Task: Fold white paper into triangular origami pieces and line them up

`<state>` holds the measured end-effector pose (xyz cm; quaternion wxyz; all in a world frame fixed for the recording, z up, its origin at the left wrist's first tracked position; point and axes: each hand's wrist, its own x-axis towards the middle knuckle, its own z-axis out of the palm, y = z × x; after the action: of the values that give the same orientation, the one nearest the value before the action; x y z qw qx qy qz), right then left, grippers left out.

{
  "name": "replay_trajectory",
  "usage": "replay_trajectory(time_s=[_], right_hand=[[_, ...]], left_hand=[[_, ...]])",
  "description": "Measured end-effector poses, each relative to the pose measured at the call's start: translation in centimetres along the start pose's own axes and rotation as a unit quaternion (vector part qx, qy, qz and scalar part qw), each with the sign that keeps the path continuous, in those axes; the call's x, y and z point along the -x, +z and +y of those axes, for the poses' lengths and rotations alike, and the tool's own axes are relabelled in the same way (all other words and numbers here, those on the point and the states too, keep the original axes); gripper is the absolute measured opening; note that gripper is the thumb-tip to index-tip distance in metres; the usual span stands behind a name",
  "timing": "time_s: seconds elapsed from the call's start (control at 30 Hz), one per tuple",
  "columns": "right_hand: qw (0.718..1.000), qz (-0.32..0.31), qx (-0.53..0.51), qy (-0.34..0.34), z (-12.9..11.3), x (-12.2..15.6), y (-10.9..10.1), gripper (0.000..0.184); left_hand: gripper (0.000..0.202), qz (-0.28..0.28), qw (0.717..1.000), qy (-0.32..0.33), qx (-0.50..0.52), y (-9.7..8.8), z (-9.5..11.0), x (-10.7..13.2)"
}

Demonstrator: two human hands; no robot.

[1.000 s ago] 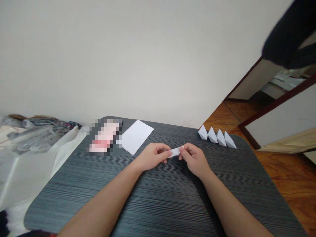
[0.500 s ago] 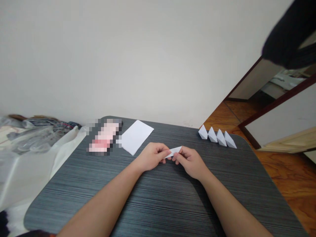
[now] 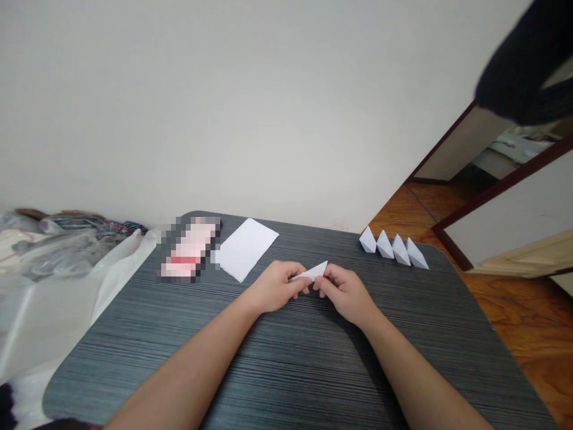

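Observation:
Both my hands meet above the middle of the dark striped table. My left hand and my right hand pinch a small folded white paper piece between their fingertips; one pointed corner of it sticks up. A flat white sheet of paper lies on the table just left of my hands. Several folded white paper triangles stand in a row near the far right edge.
A blurred pink and white object lies beside the flat sheet. Clear plastic bags and cloth pile up left of the table. Wooden floor and a doorway are at the right. A dark blurred shape hangs at the top right.
My hands have drawn closer together on the paper piece. It has been folded shorter, and a pointed corner now stands up where it lay as a flatter strip.

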<state>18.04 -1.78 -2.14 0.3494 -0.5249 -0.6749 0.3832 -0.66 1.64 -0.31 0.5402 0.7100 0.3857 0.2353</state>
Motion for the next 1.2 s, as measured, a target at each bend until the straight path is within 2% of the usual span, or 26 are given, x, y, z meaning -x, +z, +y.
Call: replay_trajectory(time_s=[0.23,0.43,0.53,0.8,0.97,1.13,1.2], right_hand=[[1.0,-0.013,0.009,-0.019,-0.5,-0.01,-0.15,0.015],[0.999,0.006,0.042,-0.018,-0.11,0.0,-0.45,0.015],[0.999,0.005,0.048,-0.016,0.09,-0.01,-0.5,0.014],[0.998,0.023,0.054,-0.038,0.23,-0.06,-0.61,0.011],[0.998,0.025,0.043,-0.044,0.31,-0.04,-0.53,0.012],[0.998,0.032,0.039,-0.046,0.24,-0.03,-0.47,0.011],[0.998,0.031,0.041,-0.044,0.16,-0.01,-0.47,0.012]], left_hand=[[0.023,-0.005,1.0,0.022,-0.002,0.04,-0.26,0.0],[0.023,0.052,0.997,0.038,0.043,0.26,-0.73,-0.14],[0.018,0.056,0.995,0.046,0.062,0.33,-0.9,-0.21],[0.019,0.069,0.991,0.091,-0.068,-0.01,-0.55,-0.14],[0.021,0.057,0.988,0.099,-0.099,-0.03,-0.66,-0.22],[0.018,0.047,0.976,0.177,-0.116,-0.15,-0.37,-0.28],[0.017,0.048,0.975,0.185,-0.115,-0.18,-0.23,-0.25]])
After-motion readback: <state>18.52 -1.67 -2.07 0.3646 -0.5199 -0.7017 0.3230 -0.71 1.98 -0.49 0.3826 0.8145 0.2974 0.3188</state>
